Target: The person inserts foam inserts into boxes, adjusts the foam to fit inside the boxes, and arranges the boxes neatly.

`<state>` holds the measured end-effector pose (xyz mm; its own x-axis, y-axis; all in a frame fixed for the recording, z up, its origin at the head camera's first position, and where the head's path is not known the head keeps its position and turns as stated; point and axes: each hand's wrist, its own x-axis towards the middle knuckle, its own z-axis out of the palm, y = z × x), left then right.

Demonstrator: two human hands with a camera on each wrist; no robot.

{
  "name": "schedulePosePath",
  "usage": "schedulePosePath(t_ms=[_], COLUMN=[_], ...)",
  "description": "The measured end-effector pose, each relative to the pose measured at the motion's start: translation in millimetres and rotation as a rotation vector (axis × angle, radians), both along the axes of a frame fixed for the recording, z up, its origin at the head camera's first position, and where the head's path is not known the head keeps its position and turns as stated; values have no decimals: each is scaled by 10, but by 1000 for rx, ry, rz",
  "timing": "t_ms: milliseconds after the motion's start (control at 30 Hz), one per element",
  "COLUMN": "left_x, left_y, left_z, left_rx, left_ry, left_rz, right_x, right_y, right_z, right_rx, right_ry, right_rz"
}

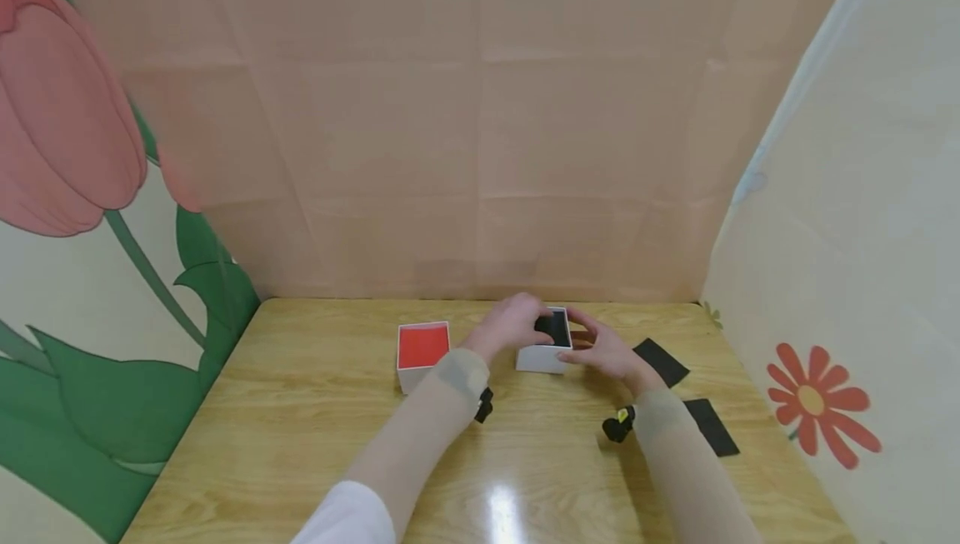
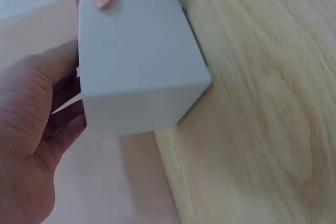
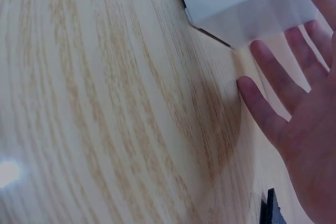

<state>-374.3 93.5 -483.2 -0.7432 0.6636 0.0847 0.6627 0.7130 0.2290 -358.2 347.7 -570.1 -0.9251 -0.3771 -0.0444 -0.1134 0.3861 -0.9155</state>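
Note:
A small white box (image 1: 542,359) stands on the wooden table, its open top showing a black card (image 1: 556,326) inside. Over the left side of that top is my left hand (image 1: 512,324), thumb at the black card. In the left wrist view, the left hand (image 2: 31,98) reaches behind the rim, which hides its thumb tip and part of its fingers; I cannot tell whether they pinch the card. At the box's right side, my right hand (image 1: 603,350) holds it, thumb on the near face. Its lower fingers (image 3: 265,106) spread away from the box in the right wrist view.
Left of my hands stands a second white box (image 1: 415,379) with a red top surface (image 1: 423,346). Two black cards, one farther back (image 1: 662,361) and one nearer (image 1: 712,427), lie right of the box, partly beside my right forearm. A brown sheet (image 1: 480,152) hangs behind the table (image 1: 315,444).

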Motion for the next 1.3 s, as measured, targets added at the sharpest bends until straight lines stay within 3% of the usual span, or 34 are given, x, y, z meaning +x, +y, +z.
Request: schedulePosePath(t_ms=[467, 933, 1100, 1300], left_x=[42, 5, -15, -78], left_y=[181, 206, 148, -10], left_z=[-12, -50, -44, 43], left_rx=[7, -17, -34, -96], left_ry=[-79, -65, -56, 12], left_rz=[102, 145, 95, 1], right_x=[-33, -27, -23, -30], right_y=[-7, -51, -67, -34], right_z=[0, 4, 0, -5], right_rx=[-19, 18, 16, 6], right_ry=[1, 2, -3, -21], right_rz=[11, 8, 6, 4])
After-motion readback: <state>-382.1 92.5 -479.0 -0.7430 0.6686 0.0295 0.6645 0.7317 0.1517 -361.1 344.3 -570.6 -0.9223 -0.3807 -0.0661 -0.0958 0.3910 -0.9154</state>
